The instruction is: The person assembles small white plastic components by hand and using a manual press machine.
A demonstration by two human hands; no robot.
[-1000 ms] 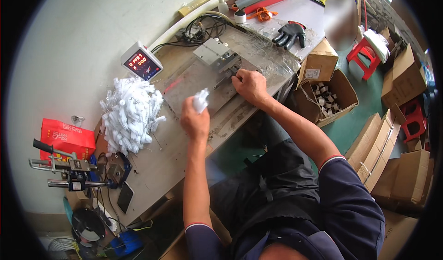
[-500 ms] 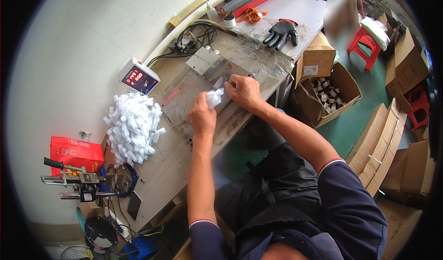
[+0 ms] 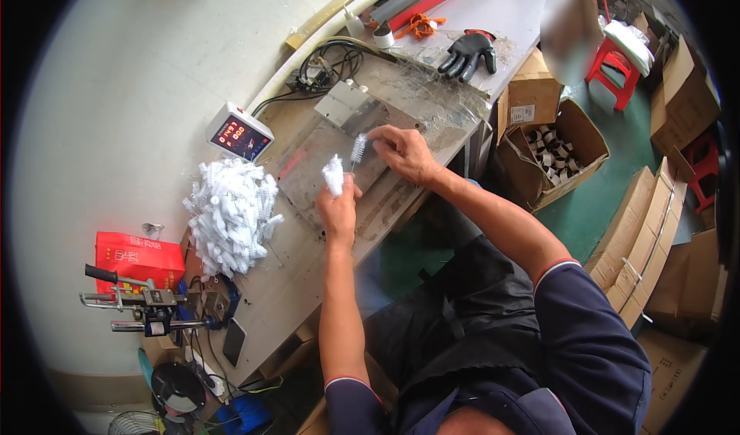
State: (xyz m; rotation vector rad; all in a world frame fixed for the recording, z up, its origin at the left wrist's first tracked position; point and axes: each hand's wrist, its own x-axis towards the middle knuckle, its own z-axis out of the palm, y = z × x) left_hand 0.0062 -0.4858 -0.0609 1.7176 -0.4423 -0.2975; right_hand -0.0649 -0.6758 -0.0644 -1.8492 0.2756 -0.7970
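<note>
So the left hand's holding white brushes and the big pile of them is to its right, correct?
Wrong side: the big pile lies to the left of the left hand, as the head view shows. The hand does hold white brushes.

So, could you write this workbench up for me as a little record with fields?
Left hand: the left hand holds a white bundle
Right hand: the right hand has its fingertips by a small bristly brush; contact unclear
Left of the hands: heap of white brushes
Behind the heap: display with lit red digits
Bench's near-left end: dark phone
Bench's far end: black-palmed glove, nobody wearing it
</note>
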